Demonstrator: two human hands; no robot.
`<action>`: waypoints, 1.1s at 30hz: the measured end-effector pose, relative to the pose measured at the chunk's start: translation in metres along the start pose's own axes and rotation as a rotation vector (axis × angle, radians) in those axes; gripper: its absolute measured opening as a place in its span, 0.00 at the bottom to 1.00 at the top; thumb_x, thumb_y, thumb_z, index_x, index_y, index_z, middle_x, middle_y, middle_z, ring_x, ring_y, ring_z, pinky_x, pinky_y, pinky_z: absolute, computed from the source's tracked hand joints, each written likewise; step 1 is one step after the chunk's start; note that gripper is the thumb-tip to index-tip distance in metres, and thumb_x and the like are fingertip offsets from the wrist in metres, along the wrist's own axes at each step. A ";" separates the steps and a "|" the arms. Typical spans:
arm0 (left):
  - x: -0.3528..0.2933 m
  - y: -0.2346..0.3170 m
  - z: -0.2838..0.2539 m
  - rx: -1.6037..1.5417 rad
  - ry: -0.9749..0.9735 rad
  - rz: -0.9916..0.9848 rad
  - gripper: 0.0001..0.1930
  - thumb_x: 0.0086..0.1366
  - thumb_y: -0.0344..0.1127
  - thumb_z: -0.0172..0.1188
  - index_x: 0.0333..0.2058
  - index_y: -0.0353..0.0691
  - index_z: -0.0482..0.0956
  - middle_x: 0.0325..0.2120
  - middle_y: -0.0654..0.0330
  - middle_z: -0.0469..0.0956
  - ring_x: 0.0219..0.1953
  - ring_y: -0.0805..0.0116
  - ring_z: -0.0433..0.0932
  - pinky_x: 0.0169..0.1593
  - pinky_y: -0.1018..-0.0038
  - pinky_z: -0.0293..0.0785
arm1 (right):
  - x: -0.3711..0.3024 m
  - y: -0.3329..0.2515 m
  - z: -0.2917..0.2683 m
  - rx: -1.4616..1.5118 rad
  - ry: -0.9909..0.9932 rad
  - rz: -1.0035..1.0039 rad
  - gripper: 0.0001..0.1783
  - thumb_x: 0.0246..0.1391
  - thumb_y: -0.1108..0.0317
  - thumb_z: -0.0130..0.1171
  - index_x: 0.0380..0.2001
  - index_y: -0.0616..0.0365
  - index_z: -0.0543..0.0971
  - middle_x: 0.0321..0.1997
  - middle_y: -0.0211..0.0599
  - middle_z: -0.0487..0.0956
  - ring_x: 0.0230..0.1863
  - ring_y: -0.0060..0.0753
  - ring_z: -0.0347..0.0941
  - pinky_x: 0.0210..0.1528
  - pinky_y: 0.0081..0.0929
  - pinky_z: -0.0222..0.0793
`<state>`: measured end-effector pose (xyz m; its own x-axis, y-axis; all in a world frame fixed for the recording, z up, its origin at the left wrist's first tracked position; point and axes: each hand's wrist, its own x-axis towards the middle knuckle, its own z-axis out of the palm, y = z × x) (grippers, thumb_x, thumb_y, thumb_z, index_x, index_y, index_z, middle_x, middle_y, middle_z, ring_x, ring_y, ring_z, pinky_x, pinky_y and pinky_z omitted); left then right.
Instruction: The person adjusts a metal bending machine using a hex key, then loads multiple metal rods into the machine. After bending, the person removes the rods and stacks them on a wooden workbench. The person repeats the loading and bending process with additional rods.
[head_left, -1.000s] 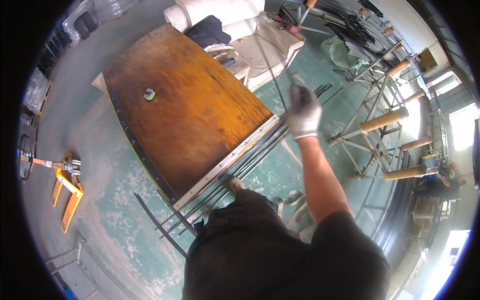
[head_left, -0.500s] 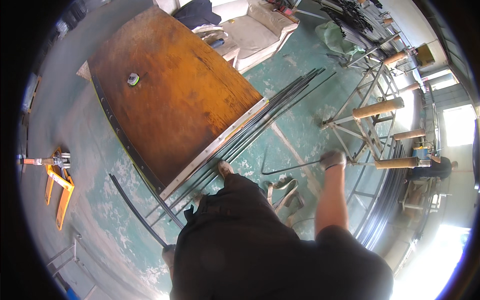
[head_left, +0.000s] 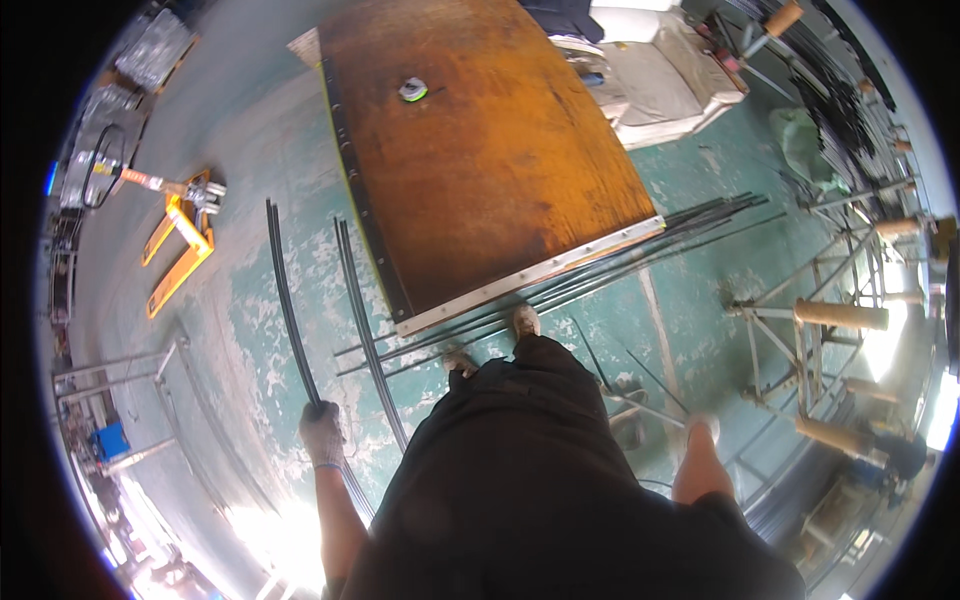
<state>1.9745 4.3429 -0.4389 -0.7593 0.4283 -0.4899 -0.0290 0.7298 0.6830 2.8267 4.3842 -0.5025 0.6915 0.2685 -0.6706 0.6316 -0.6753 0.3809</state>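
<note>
My left hand (head_left: pixel 322 436), in a pale knitted glove, is closed around a pair of long black strips (head_left: pixel 290 318) that run forward and back past it above the green floor. Out to the right, my gloved right hand (head_left: pixel 703 428) is closed on a thin bent rod (head_left: pixel 650 408), whose far part turns upward in view. The right fingers are small and partly blurred. Between my left hand and my legs lies another pair of black strips (head_left: pixel 362 312). More long dark bars (head_left: pixel 575 285) lie on the floor along the near edge of the brown-topped table (head_left: pixel 490 130).
A tape measure (head_left: pixel 413 90) rests on the tabletop. A yellow pallet jack (head_left: pixel 185 235) stands at left. Metal frames with brown rollers (head_left: pixel 842 314) stand at right, and a pale sofa (head_left: pixel 655 80) behind the table. A strap (head_left: pixel 628 425) lies beside my right leg.
My view has swung so the table appears farther right. My left hand with the black strips has come fully into view. My right hand and the bent rod appear lower.
</note>
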 end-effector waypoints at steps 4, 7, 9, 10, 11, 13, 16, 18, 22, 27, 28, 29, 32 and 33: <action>-0.026 0.071 -0.022 0.004 0.031 0.051 0.06 0.72 0.33 0.72 0.39 0.43 0.83 0.20 0.71 0.72 0.17 0.76 0.70 0.19 0.72 0.65 | -0.010 -0.008 0.027 0.115 -0.102 0.144 0.24 0.69 0.59 0.59 0.60 0.60 0.90 0.62 0.48 0.91 0.62 0.46 0.90 0.62 0.41 0.85; -0.052 0.124 -0.034 -0.023 0.033 0.058 0.05 0.73 0.31 0.71 0.40 0.44 0.82 0.20 0.71 0.72 0.16 0.78 0.69 0.18 0.74 0.65 | -0.006 -0.011 0.052 0.101 -0.290 0.260 0.26 0.71 0.56 0.57 0.63 0.61 0.88 0.65 0.50 0.90 0.67 0.47 0.87 0.65 0.45 0.83; -0.067 0.153 -0.038 -0.037 0.020 0.097 0.05 0.73 0.32 0.71 0.40 0.44 0.82 0.20 0.71 0.71 0.16 0.78 0.68 0.19 0.74 0.65 | -0.007 -0.011 0.067 0.054 -0.337 0.163 0.27 0.72 0.55 0.58 0.64 0.61 0.87 0.65 0.50 0.89 0.67 0.49 0.87 0.66 0.46 0.82; -0.072 0.164 -0.039 -0.045 0.012 0.112 0.05 0.73 0.32 0.71 0.40 0.44 0.82 0.20 0.71 0.71 0.16 0.79 0.68 0.20 0.74 0.65 | -0.010 -0.011 0.073 0.141 -0.380 0.182 0.28 0.72 0.54 0.58 0.65 0.61 0.86 0.65 0.51 0.89 0.67 0.50 0.86 0.67 0.46 0.82; -0.076 0.174 -0.040 -0.057 0.008 0.115 0.05 0.73 0.33 0.71 0.40 0.44 0.82 0.20 0.71 0.71 0.17 0.79 0.68 0.20 0.75 0.66 | -0.015 -0.012 0.079 0.153 -0.403 0.160 0.28 0.73 0.54 0.59 0.65 0.61 0.86 0.66 0.51 0.88 0.67 0.51 0.86 0.67 0.47 0.81; -0.082 0.189 -0.039 -0.071 -0.008 0.136 0.05 0.73 0.33 0.71 0.40 0.43 0.82 0.21 0.71 0.70 0.18 0.79 0.67 0.22 0.75 0.66 | -0.028 -0.016 0.087 0.169 -0.445 0.116 0.29 0.73 0.52 0.60 0.66 0.61 0.85 0.66 0.52 0.88 0.67 0.52 0.85 0.69 0.48 0.81; -0.087 0.203 -0.037 -0.100 -0.016 0.152 0.05 0.73 0.34 0.71 0.41 0.43 0.83 0.22 0.72 0.70 0.19 0.80 0.67 0.23 0.77 0.65 | -0.051 -0.026 0.090 0.198 -0.502 0.067 0.31 0.74 0.50 0.61 0.68 0.61 0.83 0.66 0.53 0.87 0.67 0.55 0.84 0.70 0.50 0.79; -0.087 0.211 -0.036 -0.151 -0.033 0.170 0.05 0.73 0.34 0.71 0.41 0.44 0.83 0.22 0.72 0.70 0.19 0.81 0.67 0.24 0.77 0.65 | -0.063 -0.038 0.088 0.272 -0.535 0.047 0.32 0.75 0.49 0.62 0.70 0.61 0.82 0.66 0.54 0.86 0.67 0.57 0.83 0.71 0.51 0.78; -0.083 0.223 -0.035 -0.161 -0.034 0.180 0.08 0.75 0.37 0.72 0.41 0.43 0.83 0.22 0.72 0.71 0.19 0.80 0.67 0.24 0.75 0.65 | -0.077 -0.074 0.072 0.232 -0.412 -0.181 0.28 0.72 0.53 0.64 0.66 0.60 0.84 0.63 0.55 0.88 0.65 0.52 0.85 0.65 0.48 0.82; -0.083 0.230 -0.028 -0.301 -0.151 0.180 0.16 0.79 0.48 0.69 0.44 0.38 0.84 0.22 0.69 0.72 0.21 0.75 0.71 0.28 0.72 0.69 | -0.114 -0.156 0.016 0.319 0.032 -0.502 0.24 0.69 0.57 0.65 0.61 0.60 0.87 0.58 0.55 0.90 0.62 0.55 0.88 0.63 0.46 0.82; -0.083 0.233 -0.026 -0.302 -0.177 0.185 0.19 0.80 0.50 0.68 0.46 0.37 0.84 0.23 0.67 0.73 0.21 0.74 0.71 0.28 0.71 0.69 | -0.130 -0.176 0.001 0.306 0.127 -0.630 0.23 0.68 0.58 0.65 0.60 0.60 0.88 0.57 0.55 0.91 0.61 0.55 0.88 0.63 0.45 0.83; -0.084 0.235 -0.023 -0.347 -0.203 0.180 0.20 0.81 0.51 0.67 0.47 0.36 0.83 0.23 0.67 0.73 0.22 0.73 0.71 0.28 0.70 0.70 | -0.150 -0.197 -0.015 0.461 0.161 -0.687 0.23 0.67 0.58 0.65 0.59 0.60 0.88 0.56 0.55 0.91 0.60 0.55 0.89 0.63 0.45 0.83; -0.082 0.244 -0.012 -0.399 -0.243 0.171 0.23 0.83 0.55 0.64 0.47 0.35 0.83 0.24 0.66 0.74 0.23 0.73 0.72 0.29 0.70 0.71 | -0.223 -0.264 -0.063 0.595 -0.068 -0.938 0.24 0.68 0.58 0.68 0.61 0.61 0.88 0.57 0.57 0.91 0.60 0.55 0.89 0.64 0.43 0.82; -0.081 0.247 -0.009 -0.407 -0.257 0.185 0.24 0.84 0.56 0.63 0.48 0.35 0.83 0.25 0.66 0.74 0.23 0.73 0.72 0.30 0.69 0.71 | -0.253 -0.287 -0.075 0.512 -0.064 -1.095 0.22 0.70 0.59 0.69 0.60 0.60 0.88 0.57 0.56 0.91 0.59 0.52 0.89 0.63 0.43 0.82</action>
<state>2.0227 4.4840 -0.2256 -0.5926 0.6852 -0.4234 -0.1988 0.3850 0.9012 2.4968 4.5622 -0.3945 -0.1508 0.8432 -0.5160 0.6498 -0.3089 -0.6946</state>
